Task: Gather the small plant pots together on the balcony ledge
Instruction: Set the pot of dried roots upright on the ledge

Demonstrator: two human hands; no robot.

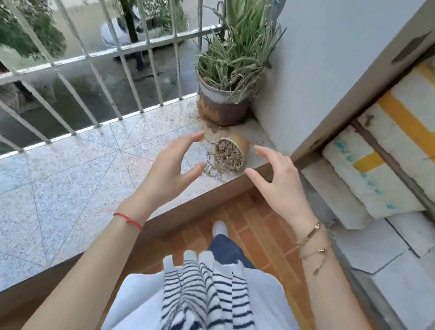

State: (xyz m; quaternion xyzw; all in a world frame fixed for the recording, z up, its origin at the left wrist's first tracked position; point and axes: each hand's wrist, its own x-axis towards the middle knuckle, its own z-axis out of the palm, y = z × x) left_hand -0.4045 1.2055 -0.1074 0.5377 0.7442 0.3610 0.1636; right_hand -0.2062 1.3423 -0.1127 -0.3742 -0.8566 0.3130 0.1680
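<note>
Granite ledge held 1 tipped small pot, roots spilling. Our left hand & right hand hovered open, empty. Prob. light, brittle; grip its sides.

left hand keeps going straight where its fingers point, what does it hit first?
Probably the tipped-over small pot: the open left hand points up and right, toward its dry roots. Depth is unclear; it might pass above.
</note>
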